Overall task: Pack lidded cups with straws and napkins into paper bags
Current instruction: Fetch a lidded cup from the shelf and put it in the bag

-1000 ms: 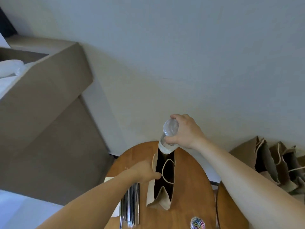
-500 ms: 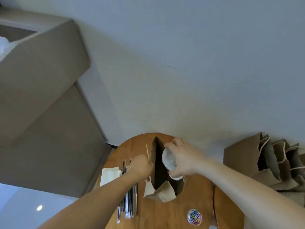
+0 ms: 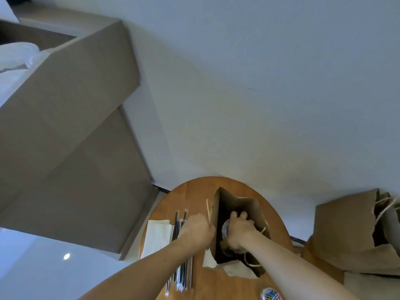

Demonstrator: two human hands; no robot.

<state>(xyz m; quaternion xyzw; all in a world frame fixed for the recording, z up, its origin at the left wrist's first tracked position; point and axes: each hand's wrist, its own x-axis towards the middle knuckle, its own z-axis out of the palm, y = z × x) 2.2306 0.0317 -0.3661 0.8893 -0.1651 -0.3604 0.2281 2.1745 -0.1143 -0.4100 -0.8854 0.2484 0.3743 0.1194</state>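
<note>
While the left hand (image 3: 197,229) grips the left edge of a brown paper bag (image 3: 237,204), fingers curled at the rim beside its twine handle, the right hand (image 3: 240,229) reaches down into the bag's open mouth. The bag stands upright on a round wooden table (image 3: 188,195), with its mouth facing up toward the camera and the long side of the opening running from near to far. The right hand's fingers and thumb are curled round a clear lidded cup (image 3: 226,230), which sits inside the top of the bag, just below the rim. Its domed lid points up and slightly left, so the cup's long axis is roughly upright. Most of the cup's body is hidden by the hand and the dark interior.

Left of the bag, a bundle of wrapped straws (image 3: 184,276) lies on the table, running from near to far and passing under the left forearm. A stack of pale napkins (image 3: 157,237) lies just left of the straws. Several more brown bags (image 3: 346,230) stand at the far right, off this table. At the near edge sits a small round tub of coloured clips (image 3: 270,295).
</note>
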